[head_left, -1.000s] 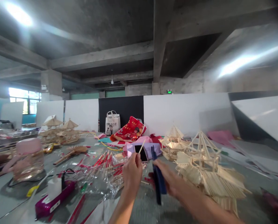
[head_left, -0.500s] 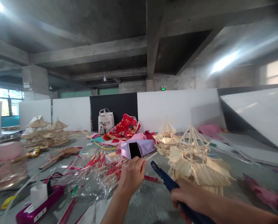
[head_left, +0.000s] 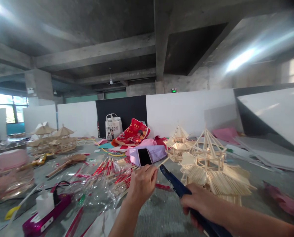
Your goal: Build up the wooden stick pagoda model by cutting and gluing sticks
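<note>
My left hand (head_left: 143,182) is closed, its fingers pinching a thin pale wooden stick (head_left: 164,162) that juts out to the upper right. My right hand (head_left: 198,199) is wrapped round a long dark blue hand tool (head_left: 174,181). The tool's narrow tip lies close to the stick; whether they touch I cannot tell, nor the tool's exact kind. Just beyond my left hand a phone (head_left: 144,157) leans on a lilac cloth (head_left: 158,153). To the right of the tool stands a pavilion model (head_left: 217,177) built of wooden sticks, with an open-framed peaked roof.
Red-ended sticks (head_left: 106,168) and crumpled clear plastic (head_left: 97,194) lie left of my hands. A purple power strip (head_left: 47,217) is at front left. Behind stand a smaller pavilion model (head_left: 178,144), a red bag (head_left: 132,133) and a white bag (head_left: 113,126). More models (head_left: 55,138) stand far left.
The view has shifted slightly, so most things sit a little further right. Both hands keep their grips, and the tool's tip stays near the stick.
</note>
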The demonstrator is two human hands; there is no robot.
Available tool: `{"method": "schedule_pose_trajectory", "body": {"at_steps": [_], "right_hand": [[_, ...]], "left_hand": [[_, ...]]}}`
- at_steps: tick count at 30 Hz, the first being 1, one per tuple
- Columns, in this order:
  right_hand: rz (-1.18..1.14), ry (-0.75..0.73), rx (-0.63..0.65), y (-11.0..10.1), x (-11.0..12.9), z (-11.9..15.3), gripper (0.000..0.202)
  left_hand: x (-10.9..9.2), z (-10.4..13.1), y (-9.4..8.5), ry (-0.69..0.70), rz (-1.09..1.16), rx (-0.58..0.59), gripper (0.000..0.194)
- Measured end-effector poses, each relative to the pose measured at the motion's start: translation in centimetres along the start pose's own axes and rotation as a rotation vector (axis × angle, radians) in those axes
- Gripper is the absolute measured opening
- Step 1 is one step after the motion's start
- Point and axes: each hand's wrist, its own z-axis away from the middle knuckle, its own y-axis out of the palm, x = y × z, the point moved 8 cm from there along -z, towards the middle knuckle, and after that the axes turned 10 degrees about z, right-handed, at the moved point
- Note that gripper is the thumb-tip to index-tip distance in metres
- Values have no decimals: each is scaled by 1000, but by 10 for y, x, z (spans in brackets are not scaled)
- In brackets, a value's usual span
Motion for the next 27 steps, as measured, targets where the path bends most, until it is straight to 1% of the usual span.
{"method": "schedule_pose_trajectory", "body": {"at_steps": [4,7,10,17,27], "right_hand": [[3,-7,4,0,3,2,2],[31,-5,-2,-1,4,1,2],[45,-8,-13,-2,7,2,1],[130,2,-27,-6,13,7,7],[124,1,-22,-1,12,0,7]], "left_hand": [[-3,-1,1,11,31,14,22],[-5,0,4,15,31,45,21],[-4,1,7,5,38,69,21],[-3,0,9,-19,23,93,23],[0,0,11,-27,15,137,22]]}}
